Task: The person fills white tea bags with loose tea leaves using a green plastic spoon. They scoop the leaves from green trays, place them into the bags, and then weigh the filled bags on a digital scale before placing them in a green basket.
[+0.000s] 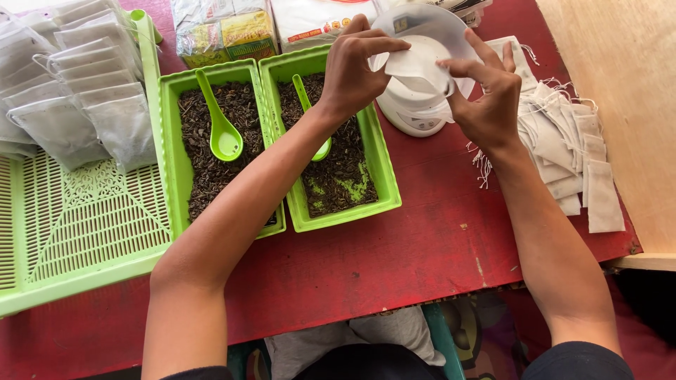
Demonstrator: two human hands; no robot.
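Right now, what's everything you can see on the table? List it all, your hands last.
table: one, red, under everything
bins of loose dark leaves: two, green, side by side at centre, left bin and right bin
spoons: two, green, one in each bin, left spoon and right spoon
slotted tray: one, green, far left
filled bags: a stack, white, on the tray's far end
empty bags: a loose pile, white with strings, far right
scale: one, white, behind the right bin, with a clear bowl on it
packets: several, at the table's far edge
left hand: pinching a white bag over the scale
right hand: pinching the same bag's other side
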